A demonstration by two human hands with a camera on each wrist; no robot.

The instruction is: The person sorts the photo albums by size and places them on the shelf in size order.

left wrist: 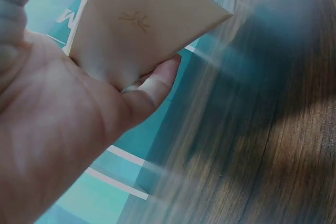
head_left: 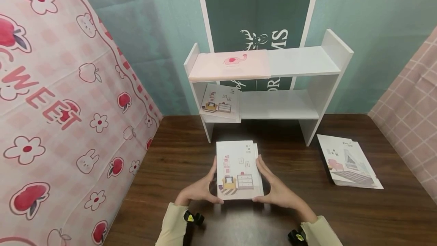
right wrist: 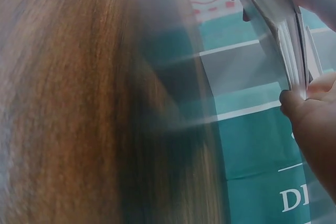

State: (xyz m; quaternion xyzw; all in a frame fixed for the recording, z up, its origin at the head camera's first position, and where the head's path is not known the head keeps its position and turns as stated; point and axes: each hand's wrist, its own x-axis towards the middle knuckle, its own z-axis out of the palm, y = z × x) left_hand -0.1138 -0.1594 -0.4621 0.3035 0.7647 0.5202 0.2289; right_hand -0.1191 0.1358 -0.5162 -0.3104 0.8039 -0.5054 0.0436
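Both hands hold a small stack of notebooks (head_left: 239, 170) above the table's middle, in front of the shelf. The top cover is white, with a yellow armchair and a chest of drawers drawn on it. My left hand (head_left: 201, 187) grips the left side, thumb at the near corner. On the right side, my right hand (head_left: 278, 189) grips likewise, its thumb at the near edge. A plain cream cover (left wrist: 142, 24) with a small emblem faces the left wrist camera. In the right wrist view the page edges (right wrist: 291, 51) show between fingers and thumb.
Behind stands a white two-tier shelf (head_left: 280, 103). Similar notebooks (head_left: 222, 101) lie at the left of its lower tier, and a pink elephant-print item (head_left: 232, 65) covers the upper left. More notebooks (head_left: 349, 162) lie at the table's right. A printed cloth (head_left: 68, 124) hangs at the left.
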